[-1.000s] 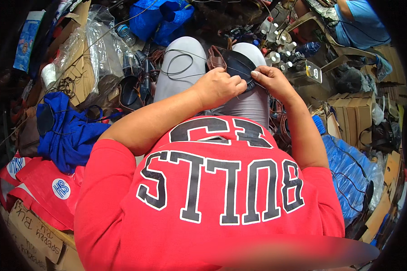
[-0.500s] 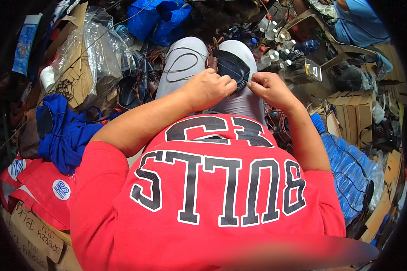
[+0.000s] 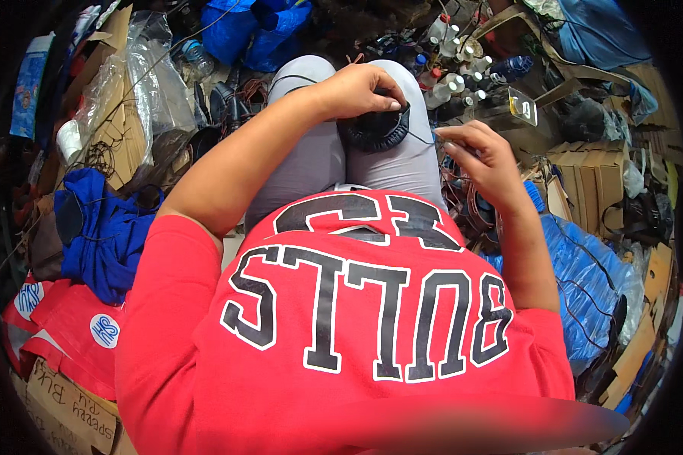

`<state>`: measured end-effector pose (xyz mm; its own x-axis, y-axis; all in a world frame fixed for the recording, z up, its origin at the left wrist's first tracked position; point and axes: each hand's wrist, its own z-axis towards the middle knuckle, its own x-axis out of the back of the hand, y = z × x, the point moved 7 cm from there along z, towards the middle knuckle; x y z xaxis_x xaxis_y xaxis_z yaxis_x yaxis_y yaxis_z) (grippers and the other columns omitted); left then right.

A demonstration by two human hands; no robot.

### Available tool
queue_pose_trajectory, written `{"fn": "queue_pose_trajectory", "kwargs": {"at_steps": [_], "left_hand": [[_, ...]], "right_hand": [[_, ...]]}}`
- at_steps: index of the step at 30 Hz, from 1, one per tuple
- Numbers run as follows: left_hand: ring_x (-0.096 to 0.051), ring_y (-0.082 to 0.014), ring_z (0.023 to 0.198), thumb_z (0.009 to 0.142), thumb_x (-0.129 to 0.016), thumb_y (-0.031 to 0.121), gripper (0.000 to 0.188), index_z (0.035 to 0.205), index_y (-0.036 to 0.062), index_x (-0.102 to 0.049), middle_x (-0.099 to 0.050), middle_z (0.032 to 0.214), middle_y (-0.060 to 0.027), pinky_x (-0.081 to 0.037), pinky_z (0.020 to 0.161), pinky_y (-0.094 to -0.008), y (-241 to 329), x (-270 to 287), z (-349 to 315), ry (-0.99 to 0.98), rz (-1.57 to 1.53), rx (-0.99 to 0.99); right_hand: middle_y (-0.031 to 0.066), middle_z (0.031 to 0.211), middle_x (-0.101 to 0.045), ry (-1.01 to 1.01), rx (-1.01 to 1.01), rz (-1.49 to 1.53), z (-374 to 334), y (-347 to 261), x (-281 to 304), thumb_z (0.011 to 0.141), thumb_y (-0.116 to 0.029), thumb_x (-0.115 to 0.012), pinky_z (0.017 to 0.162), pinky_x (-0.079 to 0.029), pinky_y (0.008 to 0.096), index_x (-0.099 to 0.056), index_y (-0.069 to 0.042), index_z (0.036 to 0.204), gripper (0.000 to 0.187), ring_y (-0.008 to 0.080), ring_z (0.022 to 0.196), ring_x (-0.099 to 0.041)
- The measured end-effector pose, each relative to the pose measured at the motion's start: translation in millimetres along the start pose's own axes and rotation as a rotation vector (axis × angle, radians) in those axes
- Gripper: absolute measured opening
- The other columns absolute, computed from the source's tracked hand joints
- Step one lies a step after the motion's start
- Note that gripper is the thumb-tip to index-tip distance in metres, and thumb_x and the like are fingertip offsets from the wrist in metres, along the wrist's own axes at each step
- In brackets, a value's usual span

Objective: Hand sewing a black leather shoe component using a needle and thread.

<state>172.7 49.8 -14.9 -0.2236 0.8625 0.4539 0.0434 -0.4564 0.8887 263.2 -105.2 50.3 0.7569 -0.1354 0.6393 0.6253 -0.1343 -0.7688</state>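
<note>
A black leather shoe part (image 3: 378,138), with a gathered, puckered edge, rests on my grey-trousered thighs near the knees. My left hand (image 3: 365,92) is closed at its far side, fingers curled over the edge of the dark opening. Off to the right, my right hand (image 3: 476,154) is pinched on a thin dark cord (image 3: 423,139), which runs from the shoe to its fingertips. Whether a needle is on the cord is too small to tell. My left hand hides the shoe's far end.
Bottles with white and red caps (image 3: 449,85) stand beyond my right knee. Blue plastic bags (image 3: 256,32) lie ahead. Flattened cardboard (image 3: 584,182) and a blue plastic-wrapped bundle (image 3: 576,284) are at right. Blue cloth (image 3: 102,235) and red bags (image 3: 72,326) crowd the left.
My right hand has moved right, away from the shoe, drawing the cord out. My left hand has shifted forward over the shoe, which has turned to show its gathered edge toward me.
</note>
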Motion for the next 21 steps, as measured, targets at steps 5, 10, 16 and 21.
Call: {"fn": "queue_pose_trajectory", "kwargs": {"at_steps": [5,10,16,21], "left_hand": [[-0.057,-0.0131,0.091,0.081,-0.067,0.016,0.017,0.095,0.0056,-0.066,-0.064,0.089,-0.0043,-0.043,0.085,-0.0287,-7,-7,10,-0.177,-0.082,0.104],[-0.059,-0.0127,0.09,0.083,-0.064,0.015,0.02,0.098,0.0032,-0.066,-0.066,0.091,-0.0042,-0.041,0.089,-0.0268,-15,-12,10,-0.243,-0.265,0.111],[-0.058,-0.0118,0.092,0.08,-0.062,0.008,0.024,0.103,0.0021,-0.067,-0.067,0.097,-0.0052,-0.041,0.09,-0.0252,-18,-12,10,-0.312,-0.353,0.129],[-0.058,-0.0119,0.092,0.077,-0.062,0.007,0.026,0.102,0.0026,-0.067,-0.067,0.097,-0.0048,-0.041,0.088,-0.0249,-13,-9,9,-0.318,-0.343,0.173]], "right_hand": [[0.0066,0.074,-0.054,-0.002,-0.054,-0.114,16,10,-15,0.08,-0.008,-0.062,0.061,-0.043,0.0286,-0.068,-0.006,0.096,0.017,0.0173,0.067,-0.055],[0.009,0.073,-0.054,-0.039,-0.074,-0.152,25,12,-19,0.078,-0.009,-0.061,0.06,-0.044,0.0302,-0.069,-0.006,0.094,0.018,0.0206,0.066,-0.055],[0.0105,0.072,-0.056,-0.05,-0.102,-0.189,29,5,-21,0.076,-0.011,-0.062,0.061,-0.045,0.0306,-0.069,-0.006,0.092,0.017,0.0226,0.066,-0.056],[0.0101,0.073,-0.057,0.053,-0.052,-0.194,21,7,-33,0.076,-0.01,-0.063,0.06,-0.045,0.0313,-0.069,-0.007,0.091,0.016,0.0245,0.065,-0.059]]}}
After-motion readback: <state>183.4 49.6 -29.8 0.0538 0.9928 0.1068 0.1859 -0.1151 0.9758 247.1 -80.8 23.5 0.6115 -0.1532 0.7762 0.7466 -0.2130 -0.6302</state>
